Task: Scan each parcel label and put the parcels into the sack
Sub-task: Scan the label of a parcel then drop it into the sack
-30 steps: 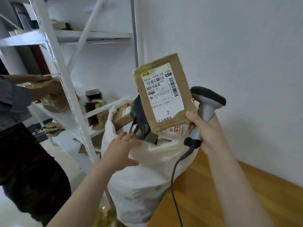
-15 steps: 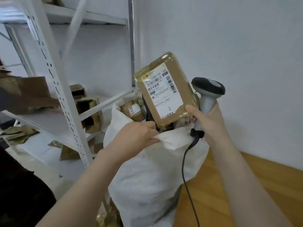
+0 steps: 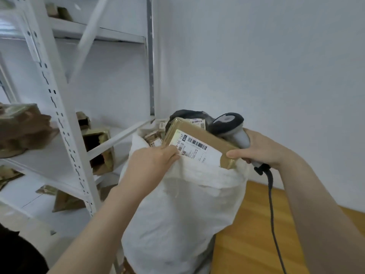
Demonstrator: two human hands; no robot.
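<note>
A brown cardboard parcel [image 3: 209,140] with a white barcode label lies tilted in the mouth of the white woven sack [image 3: 183,210], partly below the rim. My right hand [image 3: 264,149] pinches the parcel's near right corner with the thumb while its fingers hold the grey-and-black barcode scanner [image 3: 229,125], whose cable hangs down. My left hand [image 3: 152,165] grips the sack's near rim and pulls it open. Other parcels, one in black wrap [image 3: 187,114], fill the sack behind.
A white metal shelving rack [image 3: 65,119] stands to the left with brown parcels [image 3: 98,149] and crumpled packaging on its shelves. A white wall is behind and to the right. A wooden surface [image 3: 252,234] lies at lower right beside the sack.
The parcel has come down from upright above the sack into its mouth, tilted flat. My left hand went from reaching for the rim to gripping it.
</note>
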